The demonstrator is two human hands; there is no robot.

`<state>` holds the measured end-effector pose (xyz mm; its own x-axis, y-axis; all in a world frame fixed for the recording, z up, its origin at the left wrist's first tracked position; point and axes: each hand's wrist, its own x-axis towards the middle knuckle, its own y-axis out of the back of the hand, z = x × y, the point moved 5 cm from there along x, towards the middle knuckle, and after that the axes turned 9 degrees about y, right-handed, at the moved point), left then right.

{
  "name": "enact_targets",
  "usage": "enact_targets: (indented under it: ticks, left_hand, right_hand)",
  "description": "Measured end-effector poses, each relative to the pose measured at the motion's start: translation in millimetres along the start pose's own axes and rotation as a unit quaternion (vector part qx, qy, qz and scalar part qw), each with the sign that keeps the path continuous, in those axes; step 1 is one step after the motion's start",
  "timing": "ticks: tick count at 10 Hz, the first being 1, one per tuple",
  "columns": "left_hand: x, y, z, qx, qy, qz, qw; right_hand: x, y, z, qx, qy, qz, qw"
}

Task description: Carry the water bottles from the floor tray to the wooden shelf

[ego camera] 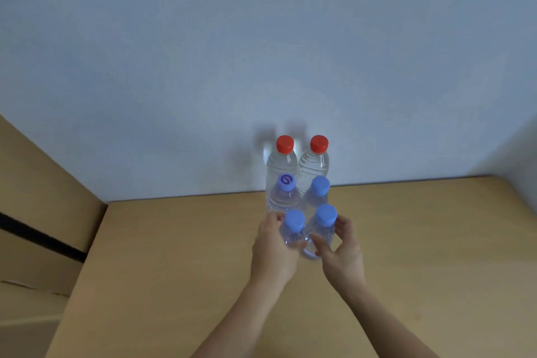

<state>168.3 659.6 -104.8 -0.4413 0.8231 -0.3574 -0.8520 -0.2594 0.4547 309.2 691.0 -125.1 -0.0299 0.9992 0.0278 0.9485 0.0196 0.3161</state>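
Several clear water bottles stand in two columns on the wooden shelf (pixel 406 241), near the wall. Two red-capped bottles (pixel 283 160) (pixel 315 161) are at the back, two blue-capped ones (pixel 283 197) (pixel 316 195) in the middle. In front, my left hand (pixel 273 247) is wrapped around the left blue-capped bottle (pixel 293 231). My right hand (pixel 343 247) grips the right blue-capped bottle (pixel 324 227). Both front bottles are upright and touch each other. The floor tray is out of view.
A pale wall (pixel 261 52) rises directly behind the bottles. A wooden side panel (pixel 43 189) with a dark gap stands at the left. The shelf top stretches wide to both sides of the bottles and toward me.
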Motion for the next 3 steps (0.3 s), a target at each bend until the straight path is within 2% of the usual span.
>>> enact_targets:
  ticks: [2, 3]
  left_hand:
    - [3.1, -1.1, -5.5, 0.018, -0.027, -0.023, 0.999]
    - [1.8, 1.6, -15.2, 0.025, 0.011, -0.037, 0.999]
  right_hand:
    - [-1.3, -3.1, -5.0, -0.033, -0.03, -0.016, 0.999]
    - [-3.2, 1.1, -11.6, -0.035, -0.041, -0.014, 0.998]
